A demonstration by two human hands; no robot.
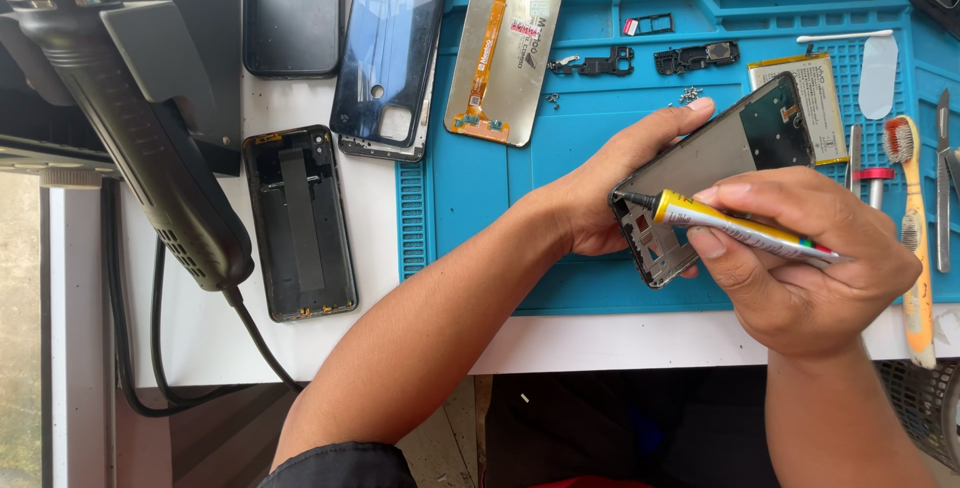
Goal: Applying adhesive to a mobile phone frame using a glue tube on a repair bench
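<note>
My left hand (610,183) holds a bare phone frame (715,168) tilted above the blue work mat (480,178), fingers wrapped over its upper edge. My right hand (800,258) grips a small yellow glue tube (745,230) like a pen. The tube's black nozzle touches the frame's left edge near its lower corner.
A black heat gun (140,118) with its cable stands at the left. An empty phone housing (298,220), a blue back cover (392,48), a dark phone (292,10) and a display panel with orange flex (505,43) lie behind. A battery (815,98), toothbrush (912,238), small parts and screws sit on the mat.
</note>
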